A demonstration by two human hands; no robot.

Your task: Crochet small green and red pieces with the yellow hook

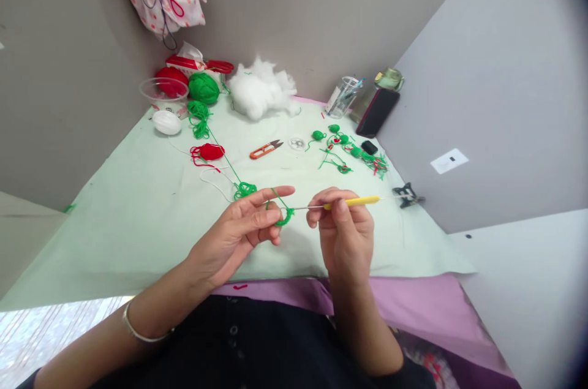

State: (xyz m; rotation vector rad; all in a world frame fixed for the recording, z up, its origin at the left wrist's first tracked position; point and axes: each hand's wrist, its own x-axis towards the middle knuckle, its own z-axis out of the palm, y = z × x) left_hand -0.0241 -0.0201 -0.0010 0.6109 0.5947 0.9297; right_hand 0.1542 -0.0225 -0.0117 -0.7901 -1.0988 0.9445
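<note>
Between thumb and fingers, my left hand (248, 220) pinches a small green crochet ring (285, 218), and green yarn passes over its outstretched index finger. My right hand (344, 230) grips the yellow handle of a crochet hook (356, 201). The hook's thin metal shaft points left, and its tip meets the stitches at the ring's right side. Just beyond my left hand lies a loose bundle of green yarn (245, 190), from which a strand runs back to more green yarn (199, 119) at the far left.
Orange thread snips (266, 149) lie mid-table, near white stuffing (261, 89). Small green crocheted pieces (356, 152) are at right, before a phone (378, 113) and a clear cup (342, 98). Red yarn (210, 152), a green ball (204, 88) and a plastic tub (164, 95) stand left.
</note>
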